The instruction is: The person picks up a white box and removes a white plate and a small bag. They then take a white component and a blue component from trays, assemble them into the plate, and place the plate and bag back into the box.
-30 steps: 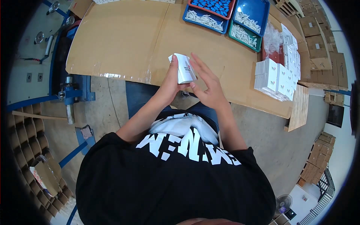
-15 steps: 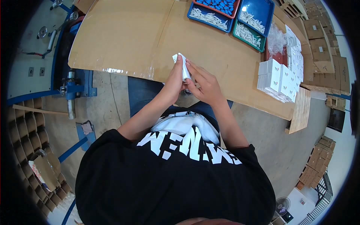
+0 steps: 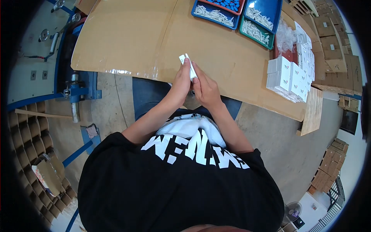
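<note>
Between my two hands, at the near edge of the cardboard-covered table, is a small white box point(image 3: 192, 72), narrow and standing at a slant with a flap-like piece at its top. My left hand point(image 3: 181, 84) presses its left side, thumb along the near face. On the other side my right hand point(image 3: 207, 87) closes round it, its fingers stretched along the right face and the thumb low at the front. The palms hide most of the box's sides and its lower end.
Across the cardboard sheet point(image 3: 127, 38) are a blue tray point(image 3: 197, 11) and a green tray point(image 3: 266, 45) of small white pieces, and a red tray point(image 3: 240, 11) of blue pieces. White printed boxes point(image 3: 285, 75) are stacked at the right, beside crumpled clear plastic point(image 3: 285, 36).
My hands have closed further round the white box, the right hand shifting slightly left. The box's top now shows more squarely folded. The view has moved a little.
</note>
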`<state>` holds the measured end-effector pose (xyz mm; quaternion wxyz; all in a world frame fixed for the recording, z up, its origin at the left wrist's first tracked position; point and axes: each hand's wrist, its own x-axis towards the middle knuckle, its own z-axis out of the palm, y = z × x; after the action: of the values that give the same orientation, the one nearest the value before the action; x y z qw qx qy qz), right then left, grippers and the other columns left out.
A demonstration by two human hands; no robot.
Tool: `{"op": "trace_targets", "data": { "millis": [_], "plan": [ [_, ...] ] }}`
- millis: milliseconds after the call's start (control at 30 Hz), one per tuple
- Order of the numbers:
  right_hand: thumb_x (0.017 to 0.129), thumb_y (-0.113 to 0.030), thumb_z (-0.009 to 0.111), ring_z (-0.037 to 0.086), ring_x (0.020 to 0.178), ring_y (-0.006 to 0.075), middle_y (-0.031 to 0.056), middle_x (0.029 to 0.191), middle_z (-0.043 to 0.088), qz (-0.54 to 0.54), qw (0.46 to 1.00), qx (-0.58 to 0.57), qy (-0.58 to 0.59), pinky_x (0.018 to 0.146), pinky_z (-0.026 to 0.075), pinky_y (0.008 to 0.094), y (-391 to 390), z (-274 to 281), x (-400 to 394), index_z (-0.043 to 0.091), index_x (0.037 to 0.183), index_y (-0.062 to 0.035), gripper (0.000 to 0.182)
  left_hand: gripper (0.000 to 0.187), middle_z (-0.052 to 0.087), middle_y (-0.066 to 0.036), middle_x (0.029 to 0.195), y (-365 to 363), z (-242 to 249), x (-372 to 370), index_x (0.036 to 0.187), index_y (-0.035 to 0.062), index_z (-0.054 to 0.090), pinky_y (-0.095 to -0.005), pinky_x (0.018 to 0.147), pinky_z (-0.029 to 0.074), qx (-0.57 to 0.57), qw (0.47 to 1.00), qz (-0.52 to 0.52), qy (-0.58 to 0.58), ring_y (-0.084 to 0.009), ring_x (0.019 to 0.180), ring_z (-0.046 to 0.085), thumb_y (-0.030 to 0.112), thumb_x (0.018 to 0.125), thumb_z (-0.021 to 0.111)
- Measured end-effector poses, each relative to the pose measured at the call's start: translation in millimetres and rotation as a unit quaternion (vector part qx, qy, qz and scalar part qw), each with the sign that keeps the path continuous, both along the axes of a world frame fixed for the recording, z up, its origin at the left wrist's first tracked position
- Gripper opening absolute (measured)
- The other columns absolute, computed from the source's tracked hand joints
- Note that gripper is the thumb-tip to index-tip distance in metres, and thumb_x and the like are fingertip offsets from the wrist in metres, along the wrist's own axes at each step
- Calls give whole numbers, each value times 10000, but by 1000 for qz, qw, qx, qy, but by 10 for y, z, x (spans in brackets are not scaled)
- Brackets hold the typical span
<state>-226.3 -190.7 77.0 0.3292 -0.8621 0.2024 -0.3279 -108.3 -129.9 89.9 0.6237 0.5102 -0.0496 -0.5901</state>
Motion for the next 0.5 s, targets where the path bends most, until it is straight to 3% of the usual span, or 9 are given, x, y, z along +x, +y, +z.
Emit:
{"op": "trace_targets", "data": {
  "millis": [33, 100, 167, 500],
  "plan": [
    [1022, -70, 520, 699, 1065, 392, 265, 1308, 647, 2, 1000, -5, 6, 893, 560, 402, 10, -20, -17, 526, 1437, 48, 432, 591, 618, -35, 1103, 4, 17, -12, 1328, 123, 533, -327, 886, 482, 1, 1000, 0, -1, -137, 990, 591, 631, 1057, 403],
    [1026, -71, 510, 710, 1014, 384, 267, 1287, 654, 3, 1000, -9, 10, 862, 565, 401, 23, -38, -26, 517, 1445, 48, 435, 497, 560, -14, 913, 15, 72, -36, 1255, 100, 532, -284, 684, 475, 16, 999, 18, -35, -111, 780, 535, 532, 1105, 337],
    [1028, -76, 507, 715, 921, 370, 260, 1255, 667, 9, 1000, -24, 3, 816, 565, 410, 39, -41, -37, 514, 1446, 51, 437, 496, 558, -12, 905, 45, 29, -44, 1232, 93, 542, -284, 681, 472, 11, 999, 19, -41, -110, 778, 534, 528, 1106, 341],
    [1036, -94, 490, 709, 861, 361, 257, 1236, 676, -6, 998, -63, -28, 771, 566, 405, 68, -90, -80, 502, 1457, 55, 447, 485, 577, -5, 896, 95, 89, -79, 1156, 89, 561, -279, 655, 456, 24, 997, -5, -70, -102, 779, 546, 521, 1106, 347]
  ]
}}
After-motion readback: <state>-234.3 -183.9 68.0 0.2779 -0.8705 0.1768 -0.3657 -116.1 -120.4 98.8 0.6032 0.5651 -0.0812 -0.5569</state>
